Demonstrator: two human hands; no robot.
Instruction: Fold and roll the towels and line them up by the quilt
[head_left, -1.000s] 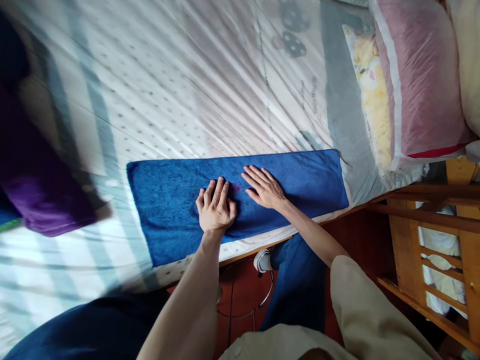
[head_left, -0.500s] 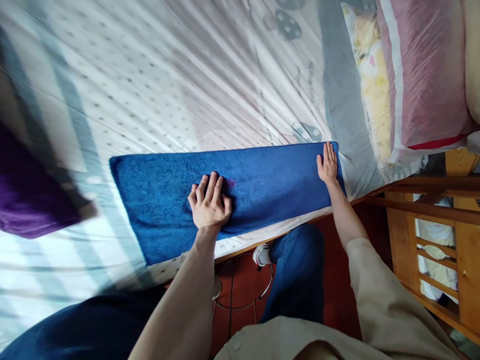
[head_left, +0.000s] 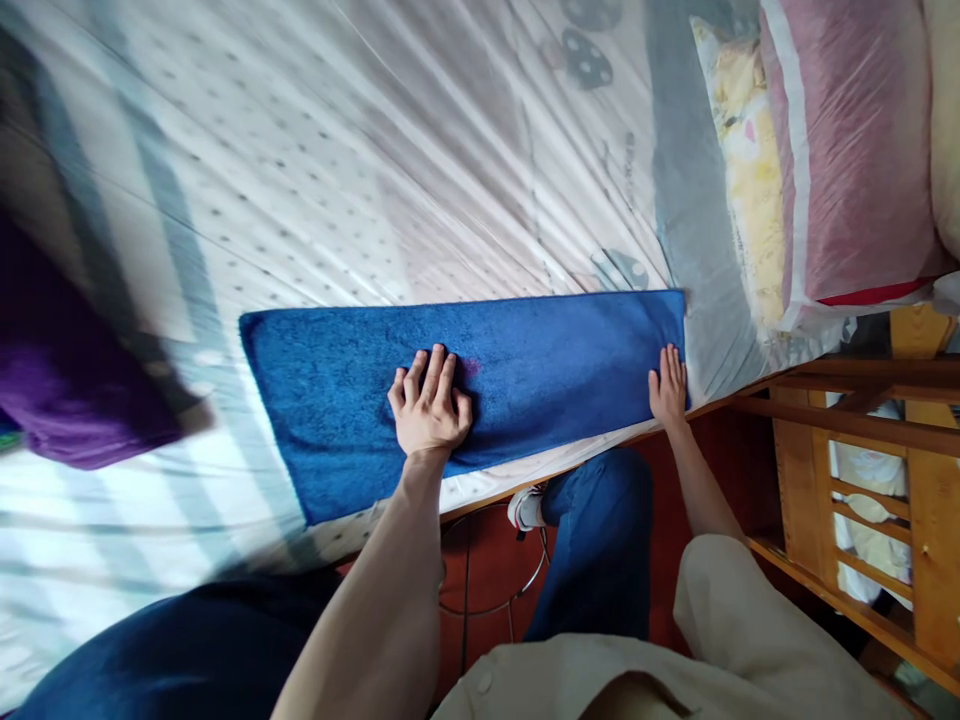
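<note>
A long blue towel (head_left: 540, 370) lies flat along the near edge of the bed, its surface mostly smooth with a small reddish mark near the middle. My left hand (head_left: 431, 405) presses on it left of centre, fingers spread and a little bent, holding nothing. At the towel's right end, my right hand (head_left: 669, 388) rests flat near the lower corner with its fingers stretched out. The patterned bed sheet (head_left: 315, 190) under the towel shows many creases running toward the towel's upper right.
Purple cloth (head_left: 90, 390) lies on the bed at the left. A pink pillow (head_left: 862, 150) and a yellow patterned cloth item (head_left: 754, 190) are at the upper right. Beside the bed stands a wooden cabinet (head_left: 802, 490); a round metal-framed stool (head_left: 487, 605) is below.
My right hand has slid down the towel's right end, from its upper corner toward the lower one. My left hand stays at the same spot on the towel. The view has shifted slightly.
</note>
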